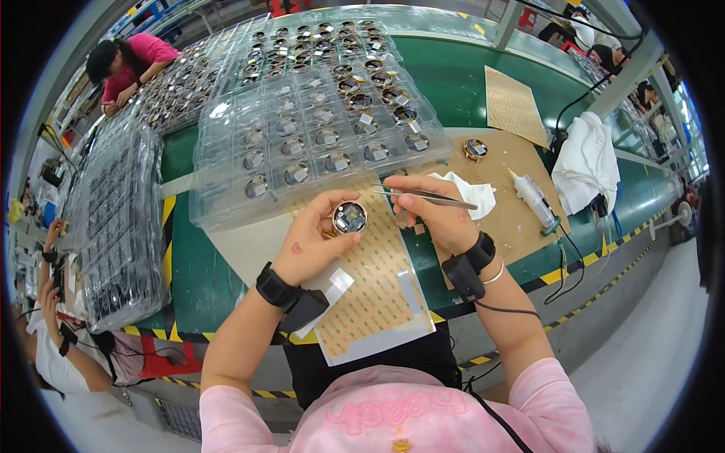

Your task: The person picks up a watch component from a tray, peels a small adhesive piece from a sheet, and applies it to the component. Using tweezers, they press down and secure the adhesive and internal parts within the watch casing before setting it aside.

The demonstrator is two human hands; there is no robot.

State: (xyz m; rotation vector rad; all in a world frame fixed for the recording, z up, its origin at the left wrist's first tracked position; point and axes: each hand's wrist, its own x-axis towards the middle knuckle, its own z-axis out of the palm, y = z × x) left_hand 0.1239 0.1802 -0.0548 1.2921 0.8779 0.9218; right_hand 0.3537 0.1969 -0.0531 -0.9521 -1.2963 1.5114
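Between the thumb and fingers of my left hand (306, 240) is a round watch case (350, 217) with a gold-coloured rim, its inner parts facing up. My right hand (442, 219) grips metal tweezers (438, 198), whose tips point left, a little above and right of the case and apart from it. Below both hands lies a tan sheet (370, 302) printed with rows of small green marks. A crumpled white cloth (477, 198) is just beyond my right hand. Another watch case (475, 149) rests on the brown board (506, 219) farther back.
Clear plastic trays (226, 170) of watch cases stand beyond my hands. A glue gun (535, 200) with a cable and a white cloth bundle (587, 158) lie at the right. More stacked trays (121, 226) stand left. Co-workers sit at the far left (136, 64) and near left (64, 340).
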